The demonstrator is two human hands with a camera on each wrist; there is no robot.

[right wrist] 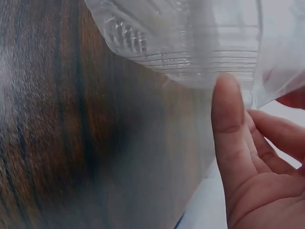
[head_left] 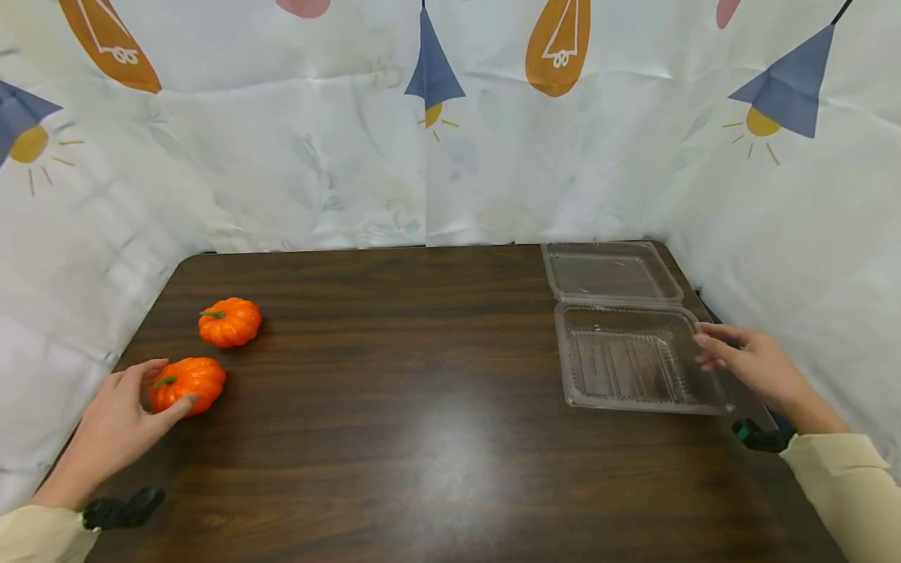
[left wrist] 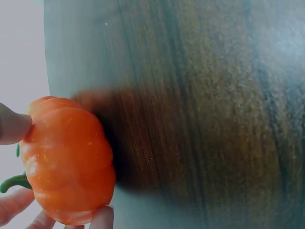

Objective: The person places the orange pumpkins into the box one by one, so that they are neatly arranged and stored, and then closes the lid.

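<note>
Two small orange pumpkins lie at the table's left. My left hand (head_left: 171, 385) grips the nearer pumpkin (head_left: 199, 378), thumb on one side and fingers on the other; the left wrist view shows this pumpkin (left wrist: 66, 157) close up with fingertips (left wrist: 12, 126) pressed against it. The other pumpkin (head_left: 230, 321) sits just beyond, untouched. At the right, a clear plastic clamshell container (head_left: 626, 360) lies open with its lid (head_left: 608, 271) folded back. My right hand (head_left: 707, 348) holds its right rim; in the right wrist view the thumb (right wrist: 231, 124) lies against the container wall (right wrist: 190, 43).
The dark wooden table (head_left: 422, 391) is enclosed on three sides by a white printed cloth backdrop (head_left: 317, 156). The container stands close to the table's right edge, the pumpkins close to its left edge.
</note>
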